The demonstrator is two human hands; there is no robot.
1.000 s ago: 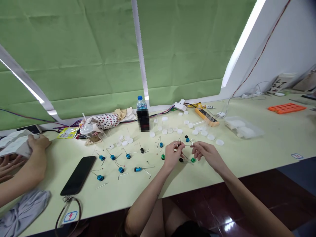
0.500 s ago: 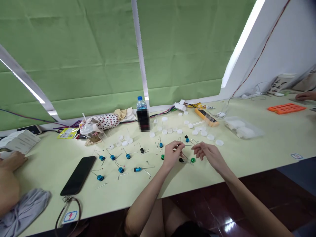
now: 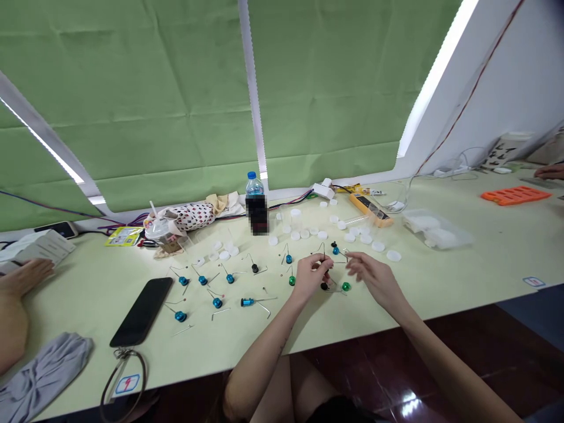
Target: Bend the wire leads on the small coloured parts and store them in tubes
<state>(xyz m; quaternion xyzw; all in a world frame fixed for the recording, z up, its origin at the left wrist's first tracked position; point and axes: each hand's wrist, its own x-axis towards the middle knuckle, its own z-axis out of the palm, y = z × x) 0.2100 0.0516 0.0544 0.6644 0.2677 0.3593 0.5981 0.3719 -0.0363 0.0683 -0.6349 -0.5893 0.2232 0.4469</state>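
My left hand (image 3: pixel 311 276) pinches a thin bent wire (image 3: pixel 323 250), which rises above the fingertips. My right hand (image 3: pixel 370 276) hangs just to the right, fingers loosely apart, with nothing visible in them. Right below the hands lie a small black component (image 3: pixel 324 286) and a green one (image 3: pixel 346 286), both with wire leads. Several blue cylindrical components with bent leads, such as one (image 3: pixel 247 302) left of my hands, are scattered on the pale green table (image 3: pixel 110 294).
A co-worker's hand (image 3: pixel 26 276) rests at the far left, and another hand (image 3: pixel 550 171) shows at the far right. A black phone (image 3: pixel 141 312) lies left of my arms. Several white plastic caps (image 3: pixel 365 238) spread behind my hands, near a yellow multimeter (image 3: pixel 370 210).
My right hand has let go and drawn back to the right, its fingers further from the left hand. The co-worker's left-side hand has moved off the papers onto the table.
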